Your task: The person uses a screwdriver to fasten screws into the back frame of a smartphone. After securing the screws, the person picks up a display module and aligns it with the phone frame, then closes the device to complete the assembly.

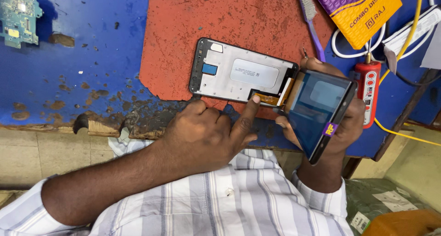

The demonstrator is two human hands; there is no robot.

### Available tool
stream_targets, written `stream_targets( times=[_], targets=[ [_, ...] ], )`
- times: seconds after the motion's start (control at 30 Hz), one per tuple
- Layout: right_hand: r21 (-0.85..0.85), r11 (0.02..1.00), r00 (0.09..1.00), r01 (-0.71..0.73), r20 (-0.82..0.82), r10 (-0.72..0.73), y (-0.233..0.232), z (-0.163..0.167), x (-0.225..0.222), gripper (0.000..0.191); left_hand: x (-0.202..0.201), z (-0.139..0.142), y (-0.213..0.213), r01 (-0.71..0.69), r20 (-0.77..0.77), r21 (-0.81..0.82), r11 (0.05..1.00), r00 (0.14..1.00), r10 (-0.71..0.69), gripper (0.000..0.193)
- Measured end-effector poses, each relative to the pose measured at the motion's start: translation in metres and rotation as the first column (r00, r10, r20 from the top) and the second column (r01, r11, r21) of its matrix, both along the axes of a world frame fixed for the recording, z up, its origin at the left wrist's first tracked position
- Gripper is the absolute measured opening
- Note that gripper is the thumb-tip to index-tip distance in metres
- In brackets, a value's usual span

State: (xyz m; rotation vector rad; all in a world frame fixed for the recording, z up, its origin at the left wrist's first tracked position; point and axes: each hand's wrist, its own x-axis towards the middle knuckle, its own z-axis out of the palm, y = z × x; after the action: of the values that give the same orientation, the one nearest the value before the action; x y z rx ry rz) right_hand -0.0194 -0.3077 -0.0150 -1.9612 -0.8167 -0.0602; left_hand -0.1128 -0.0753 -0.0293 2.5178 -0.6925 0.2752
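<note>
one grey metal phone frame [241,75] lies flat on one rough red mat [229,29] (chipped blue table [92,57]). left hand [206,135] loosely curled, forefinger pressing orange flex ribbon [266,98]. right hand [340,121] grips one glossy dark glass display panel [317,109], tilted.

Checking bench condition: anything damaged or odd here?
Yes. The blue bench top is chipped and flaking along its front edge. The red mat is scuffed. A bare circuit board lies loose at the far corner.
</note>
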Motion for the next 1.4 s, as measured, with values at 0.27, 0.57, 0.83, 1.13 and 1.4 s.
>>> stream_targets(
  times=[0.27,0.57,0.83,1.13,1.4],
  targets=[
    [0.001,1.0,0.999,0.004,0.033,-0.004,0.0,-0.004,0.0,0.07,-0.002,0.0,-0.001,-0.007,-0.035,-0.034,0.999,0.999,0.006,0.066],
    [-0.04,0.998,0.996,0.04,0.085,-0.036,0.004,-0.001,-0.005,0.073,-0.007,0.008,-0.009,-0.11,-0.187,-0.105,0.988,0.978,0.089,0.061],
    [-0.007,0.996,0.995,0.091,-0.05,-0.091,0.002,0.005,-0.011,0.076,-0.007,0.007,-0.009,-0.134,-0.168,-0.066,0.989,0.978,0.121,0.055],
    [0.044,0.995,0.995,0.085,-0.049,-0.083,-0.006,-0.003,-0.012,0.081,-0.011,0.003,0.005,0.006,0.064,-0.159,0.987,0.998,0.004,0.047],
    [0.011,0.994,0.989,0.112,-0.097,-0.111,-0.007,0.0,-0.015,0.082,-0.009,0.0,0.002,-0.156,0.159,0.006,0.988,0.975,0.153,0.027]
  ],
)
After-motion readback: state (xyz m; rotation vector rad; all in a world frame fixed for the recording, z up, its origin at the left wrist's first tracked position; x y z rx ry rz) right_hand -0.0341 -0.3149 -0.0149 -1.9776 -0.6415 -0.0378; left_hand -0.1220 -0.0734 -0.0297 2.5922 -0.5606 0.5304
